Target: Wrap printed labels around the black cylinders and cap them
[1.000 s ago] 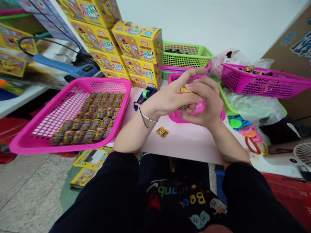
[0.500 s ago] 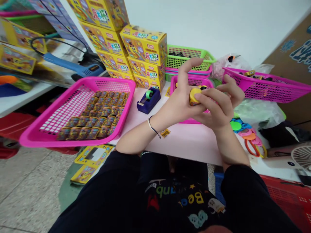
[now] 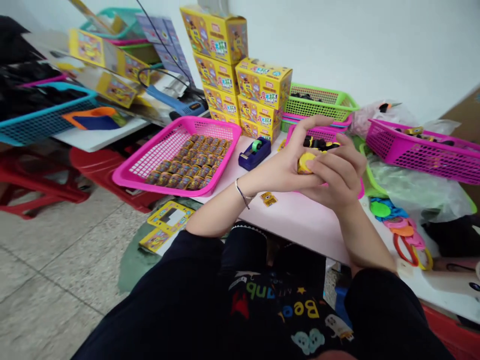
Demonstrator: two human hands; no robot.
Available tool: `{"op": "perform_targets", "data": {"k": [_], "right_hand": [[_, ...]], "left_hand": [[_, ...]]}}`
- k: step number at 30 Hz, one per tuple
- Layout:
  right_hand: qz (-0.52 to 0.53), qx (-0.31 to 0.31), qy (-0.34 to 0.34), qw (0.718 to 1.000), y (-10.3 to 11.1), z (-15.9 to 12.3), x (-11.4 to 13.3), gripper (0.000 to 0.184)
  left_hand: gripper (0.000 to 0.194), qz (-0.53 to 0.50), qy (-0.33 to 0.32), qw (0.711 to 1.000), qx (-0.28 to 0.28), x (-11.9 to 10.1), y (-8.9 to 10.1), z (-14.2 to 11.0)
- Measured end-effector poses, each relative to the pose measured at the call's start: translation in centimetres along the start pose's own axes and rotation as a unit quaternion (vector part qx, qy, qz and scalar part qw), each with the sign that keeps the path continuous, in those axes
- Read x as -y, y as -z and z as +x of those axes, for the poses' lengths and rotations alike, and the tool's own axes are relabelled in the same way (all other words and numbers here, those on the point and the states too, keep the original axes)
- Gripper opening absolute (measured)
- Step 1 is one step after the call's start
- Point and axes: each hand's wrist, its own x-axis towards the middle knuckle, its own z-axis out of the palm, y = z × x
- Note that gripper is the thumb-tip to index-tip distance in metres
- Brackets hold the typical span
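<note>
Between my two hands sits a small yellow round cup-like piece (image 3: 306,163), its flat yellow end showing. My left hand (image 3: 287,167) grips it from the left, index finger raised and curved. From the right, my right hand (image 3: 337,175) presses its fingers against the same piece, which hides part of it. Behind my hands, a pink basket (image 3: 359,187) holds black and yellow pieces (image 3: 318,143). To the left, a large pink basket (image 3: 122,175) contains rows of small dark-and-yellow wrapped cups (image 3: 195,162). A small printed yellow card (image 3: 269,199) lies on the table under my left forearm.
A blue tape dispenser (image 3: 255,152) stands beside the large basket. Yellow printed boxes (image 3: 264,82) are stacked behind it. Green (image 3: 322,102) and pink baskets (image 3: 420,147) stand at the back and right. Colourful rings (image 3: 407,247) lie at the right edge. A red stool (image 3: 37,175) is on the left.
The view has swung left, so the table's contents appear farther right and more of the left side shows. Both hands still hold the yellow piece, with little change in grip.
</note>
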Motion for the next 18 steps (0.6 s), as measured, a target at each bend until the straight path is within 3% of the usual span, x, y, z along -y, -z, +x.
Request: {"op": "perform_targets", "data": {"k": [4, 6, 8, 10, 12, 14, 16, 18], "right_hand": [[0.02, 0.006, 0.011, 1.0, 0.6, 0.7, 1.0, 0.057], [0.03, 0.047, -0.005, 0.998, 1.3, 1.2, 0.7, 0.066], [0.034, 0.136, -0.046, 0.989, 1.9, 1.6, -0.6, 0.057], [0.036, 0.274, -0.133, 0.952, 2.2, 1.8, -2.7, 0.043], [0.022, 0.409, -0.229, 0.883, 2.0, 1.3, -5.3, 0.041], [0.01, 0.466, -0.261, 0.845, 1.2, 0.1, -8.0, 0.035], [0.003, 0.503, -0.275, 0.819, 0.0, -1.7, -10.6, 0.022], [0.005, 0.518, -0.277, 0.809, -1.3, -3.6, -12.9, 0.026]], "left_hand": [[0.056, 0.122, 0.044, 0.987, -0.093, -2.6, 1.9, -2.7], [0.05, 0.193, 0.089, 0.971, -0.105, -3.9, 4.9, -4.1], [0.048, 0.28, 0.169, 0.94, -0.1, -4.1, 9.4, -5.2], [0.041, 0.368, 0.281, 0.882, -0.084, -2.9, 15.1, -6.3], [0.03, 0.424, 0.395, 0.814, -0.041, -0.4, 20.7, -7.5], [0.028, 0.437, 0.467, 0.767, 0.043, 2.6, 25.1, -8.9], [0.028, 0.424, 0.477, 0.763, 0.099, 5.3, 27.9, -10.6], [0.031, 0.407, 0.459, 0.78, 0.126, 7.2, 29.0, -12.5]]}}
